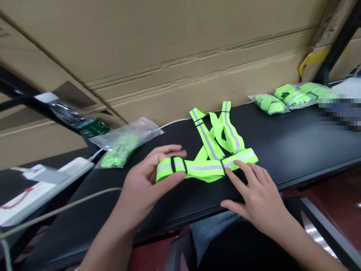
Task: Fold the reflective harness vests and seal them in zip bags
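Note:
A neon-yellow reflective vest (207, 139) of elastic straps with grey stripes lies on the black table, its waist belt nearest me and its shoulder straps toward the cardboard. My left hand (146, 177) grips the belt's left end, thumb in front and fingers behind, beside a black slider buckle (173, 164). My right hand (254, 188) rests its fingertips on the belt's right part, near a black strap keeper. Its fingers are spread, with the thumb apart from the belt.
On the left are a clear bag (121, 148) with neon strap inside, a bottle (76, 114) and a white power strip (47, 190) with a cable. Several bagged neon bundles (290, 96) lie at the back right. Cardboard boxes (197, 49) wall off the table's (284, 143) far edge.

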